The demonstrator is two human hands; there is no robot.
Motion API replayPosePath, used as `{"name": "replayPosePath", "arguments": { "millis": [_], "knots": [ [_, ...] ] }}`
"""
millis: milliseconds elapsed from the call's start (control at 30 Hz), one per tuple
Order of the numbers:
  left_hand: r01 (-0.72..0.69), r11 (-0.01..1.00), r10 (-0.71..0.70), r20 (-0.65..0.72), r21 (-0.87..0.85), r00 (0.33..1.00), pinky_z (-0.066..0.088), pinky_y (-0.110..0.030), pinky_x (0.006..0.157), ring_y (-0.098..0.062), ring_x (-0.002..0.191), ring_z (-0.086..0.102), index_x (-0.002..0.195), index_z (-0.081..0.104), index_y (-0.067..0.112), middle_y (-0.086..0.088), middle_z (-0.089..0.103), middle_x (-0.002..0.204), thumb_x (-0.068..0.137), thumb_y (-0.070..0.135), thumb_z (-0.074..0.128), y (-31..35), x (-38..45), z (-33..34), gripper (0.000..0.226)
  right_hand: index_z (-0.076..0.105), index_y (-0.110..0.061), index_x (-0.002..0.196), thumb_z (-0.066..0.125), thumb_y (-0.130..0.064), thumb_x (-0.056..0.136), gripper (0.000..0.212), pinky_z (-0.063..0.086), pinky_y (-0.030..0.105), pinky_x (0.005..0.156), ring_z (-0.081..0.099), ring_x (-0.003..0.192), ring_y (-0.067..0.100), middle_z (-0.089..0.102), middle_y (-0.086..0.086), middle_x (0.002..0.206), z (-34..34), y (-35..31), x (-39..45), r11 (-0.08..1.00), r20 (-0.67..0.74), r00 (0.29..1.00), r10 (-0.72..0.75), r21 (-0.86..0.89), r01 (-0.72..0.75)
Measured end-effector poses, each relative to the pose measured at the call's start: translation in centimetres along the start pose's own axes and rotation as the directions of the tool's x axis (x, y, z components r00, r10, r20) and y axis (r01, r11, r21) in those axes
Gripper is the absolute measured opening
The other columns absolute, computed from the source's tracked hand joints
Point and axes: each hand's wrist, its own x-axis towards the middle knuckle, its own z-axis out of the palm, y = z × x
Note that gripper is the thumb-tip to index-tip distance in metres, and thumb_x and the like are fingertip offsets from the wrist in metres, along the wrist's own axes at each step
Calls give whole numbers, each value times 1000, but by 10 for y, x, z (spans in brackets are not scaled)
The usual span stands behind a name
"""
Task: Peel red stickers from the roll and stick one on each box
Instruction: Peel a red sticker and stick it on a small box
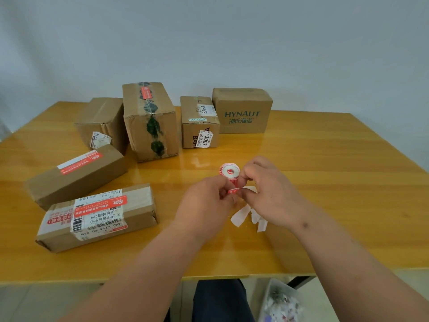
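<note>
Stickers on a roll (229, 171) sit just past the fingers, above the table (325, 182). The right hand (267, 191) grips the roll. The left hand (206, 203) pinches a red sticker (233, 190). Six boxes (149, 122) lie beyond, to the left.

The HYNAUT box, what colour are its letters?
Dark teal-green letters on the plain brown HYNAUT box, seen in the head view.

Over a glossy yellow table (325, 182), the left hand (204, 205) and right hand (271, 194) pinch a red sticker (233, 190) at the sticker roll (229, 171); white backing strips (241, 216) lie beneath; six cardboard boxes (148, 122) stand behind and left, three already red-labelled.
</note>
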Motion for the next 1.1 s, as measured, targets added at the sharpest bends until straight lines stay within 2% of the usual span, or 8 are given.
{"name": "replayPosePath", "arguments": {
  "millis": [133, 233, 333, 500, 667, 933, 1100],
  "knots": [
    [14, 996, -15, -3, -86, 1000, 52, -30, 62, -9, 65, 58, 81, 67, 30, 8, 66, 73, 91, 23, 64, -3, 2, -3, 13, 55, -30, 94, 67, -15, 85, 21, 35, 10, 74, 46, 100, 8, 45, -9, 106, -3, -1, 0, 1000, -4, 1000, -16, -24, 16],
    [29, 994, -27, 24, -104, 999, 44, -18, 52, -1, 55, 50, 80, 68, 31, 10, 62, 66, 91, 24, 64, -6, 3, -9, 13, 65, -24, 97, 70, -16, 84, 16, 32, 7, 79, 43, 103, 9, 46, -8, 104, -6, -2, 1, 998, -13, 999, -49, -40, 48],
    [38, 994, -36, 25, -101, 999, 43, -13, 48, 4, 56, 52, 81, 69, 32, 10, 64, 68, 90, 26, 65, -8, 4, -16, 12, 67, -22, 92, 72, -19, 83, 11, 32, 15, 81, 41, 107, 13, 46, -6, 104, -8, -6, 3, 996, 20, 998, -63, -66, 64],
    [29, 995, -23, 64, -91, 998, 39, -10, 45, 2, 52, 50, 80, 68, 31, 11, 64, 67, 92, 27, 62, -7, 5, -23, 14, 61, -23, 89, 70, -23, 85, 10, 35, 24, 89, 37, 109, 15, 45, -6, 107, -9, -15, 8, 991, 65, 995, -80, -106, 87],
    [40, 995, -33, 85, -86, 996, 36, -10, 43, 2, 49, 47, 80, 66, 28, 7, 63, 67, 94, 26, 61, -8, 7, -25, 15, 66, -23, 91, 68, -26, 85, 7, 38, 33, 94, 36, 106, 18, 45, -8, 102, -9, -19, 14, 975, 85, 991, -101, -190, 115],
    [13, 1000, -13, 78, 1, 997, 39, -17, 44, -1, 50, 47, 78, 64, 28, 6, 63, 67, 93, 28, 59, -7, 8, -26, 16, 68, -21, 88, 68, -21, 84, 4, 35, 38, 98, 31, 104, 14, 46, -10, 103, -9, -22, 16, 959, 126, 983, -136, -232, 162],
    [1, 1000, 0, 63, -19, 998, 39, -21, 46, -4, 51, 46, 75, 63, 27, 4, 63, 66, 93, 27, 57, -7, 6, -26, 19, 68, -23, 86, 68, -24, 84, 2, 33, 37, 99, 29, 103, 10, 45, -13, 101, -11, -23, 16, 956, 131, 981, -140, -240, 169]
  ]
}}
